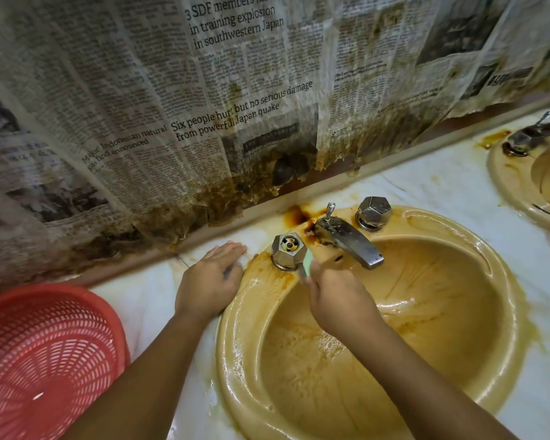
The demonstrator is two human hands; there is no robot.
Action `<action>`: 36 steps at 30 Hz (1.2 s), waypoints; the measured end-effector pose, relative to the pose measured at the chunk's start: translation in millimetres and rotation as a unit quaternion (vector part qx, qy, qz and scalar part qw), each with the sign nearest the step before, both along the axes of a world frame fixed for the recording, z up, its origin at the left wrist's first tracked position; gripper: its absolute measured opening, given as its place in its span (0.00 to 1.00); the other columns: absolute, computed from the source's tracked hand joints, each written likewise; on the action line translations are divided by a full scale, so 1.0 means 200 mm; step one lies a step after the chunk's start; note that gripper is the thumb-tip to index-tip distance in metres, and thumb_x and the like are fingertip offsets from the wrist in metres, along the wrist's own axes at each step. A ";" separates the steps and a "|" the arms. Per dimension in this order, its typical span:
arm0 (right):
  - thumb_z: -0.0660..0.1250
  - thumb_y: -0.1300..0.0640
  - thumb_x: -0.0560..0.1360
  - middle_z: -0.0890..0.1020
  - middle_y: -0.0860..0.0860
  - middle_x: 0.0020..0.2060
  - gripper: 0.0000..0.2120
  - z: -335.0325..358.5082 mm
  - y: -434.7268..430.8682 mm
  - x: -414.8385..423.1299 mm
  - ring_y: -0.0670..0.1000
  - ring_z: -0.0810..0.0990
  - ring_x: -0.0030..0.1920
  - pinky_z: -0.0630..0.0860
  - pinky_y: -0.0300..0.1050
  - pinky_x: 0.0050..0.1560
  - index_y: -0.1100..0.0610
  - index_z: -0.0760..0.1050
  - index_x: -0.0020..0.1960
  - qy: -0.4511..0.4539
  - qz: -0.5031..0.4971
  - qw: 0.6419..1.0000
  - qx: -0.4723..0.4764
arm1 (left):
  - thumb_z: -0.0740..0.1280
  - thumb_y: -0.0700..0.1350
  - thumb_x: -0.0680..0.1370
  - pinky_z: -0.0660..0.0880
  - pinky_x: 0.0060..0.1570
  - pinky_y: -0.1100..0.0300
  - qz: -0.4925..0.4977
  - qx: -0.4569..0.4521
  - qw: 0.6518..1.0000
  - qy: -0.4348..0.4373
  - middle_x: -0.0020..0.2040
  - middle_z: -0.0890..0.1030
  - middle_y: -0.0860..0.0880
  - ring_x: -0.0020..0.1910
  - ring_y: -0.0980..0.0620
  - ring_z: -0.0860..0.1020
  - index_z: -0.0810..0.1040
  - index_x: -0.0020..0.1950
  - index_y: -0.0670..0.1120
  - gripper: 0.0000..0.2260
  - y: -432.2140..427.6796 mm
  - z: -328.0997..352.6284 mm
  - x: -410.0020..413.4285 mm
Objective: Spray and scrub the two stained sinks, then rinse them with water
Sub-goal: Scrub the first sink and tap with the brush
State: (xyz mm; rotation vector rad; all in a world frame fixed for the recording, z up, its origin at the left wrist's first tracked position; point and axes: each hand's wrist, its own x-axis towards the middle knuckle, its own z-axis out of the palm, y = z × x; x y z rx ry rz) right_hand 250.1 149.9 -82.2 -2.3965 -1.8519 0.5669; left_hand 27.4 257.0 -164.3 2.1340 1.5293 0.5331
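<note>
A red basket (45,360) sits nearest, at the left edge of the pale counter (153,300). Just right of it is the near sink (235,344), a tan bowl that is wet and foamy, with brown streaks down its inner wall and a rusty smear on its back-left rim.

The left hand (208,281) rests palm down on the counter, touching the sink's left rim. Its grip is apart, fingers straight and flat. The right hand (337,296) reaches over the bowl to the back rim. Its grip is clamped on a green pad (308,260), which is pressed against the rim just beside the left tap (288,250).

Behind the pad the chrome spout (350,241) juts over the bowl, its base crusted brown, and the right tap (373,212) stands just past it. A dark rust blotch marks the counter behind the spout.

Stained newspaper (172,106) covers the wall above, its lower edge brown and ragged. Far to the right, well apart, the second sink (508,173) shows only partly, with orange stains round its own tap (527,138).
</note>
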 end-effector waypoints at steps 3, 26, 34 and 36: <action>0.52 0.47 0.86 0.72 0.50 0.38 0.20 0.03 -0.03 0.02 0.57 0.73 0.42 0.68 0.48 0.39 0.51 0.65 0.76 -0.011 -0.002 1.000 -0.013 | 0.63 0.50 0.82 0.58 0.73 0.67 0.006 0.007 1.000 0.007 0.73 0.73 0.63 0.76 0.62 0.65 0.76 0.72 0.62 0.18 -0.01 0.02 0.01; 0.51 0.47 0.87 0.80 0.55 0.52 0.22 0.11 -0.01 -0.22 0.59 0.79 0.53 0.67 0.50 0.42 0.49 0.60 0.80 -0.076 0.165 0.983 -0.040 | 0.63 0.49 0.81 0.61 0.77 0.61 -0.007 0.006 1.000 -0.013 0.73 0.74 0.60 0.76 0.59 0.66 0.76 0.72 0.61 0.19 -0.01 0.03 -0.01; 0.64 0.38 0.81 0.85 0.47 0.44 0.19 0.37 0.09 0.01 0.48 0.79 0.38 0.75 0.43 0.39 0.40 0.78 0.69 0.004 0.109 0.994 0.029 | 0.63 0.50 0.81 0.61 0.75 0.63 0.007 -0.009 1.000 -0.018 0.74 0.72 0.63 0.77 0.61 0.65 0.75 0.72 0.64 0.20 -0.01 0.03 0.00; 0.67 0.39 0.80 0.86 0.49 0.51 0.18 0.43 0.24 0.10 0.50 0.79 0.44 0.73 0.42 0.43 0.44 0.81 0.66 -0.011 0.102 0.994 0.033 | 0.63 0.50 0.81 0.61 0.75 0.63 0.005 -0.011 1.000 -0.020 0.74 0.72 0.63 0.77 0.61 0.65 0.75 0.72 0.64 0.20 -0.01 0.03 -0.01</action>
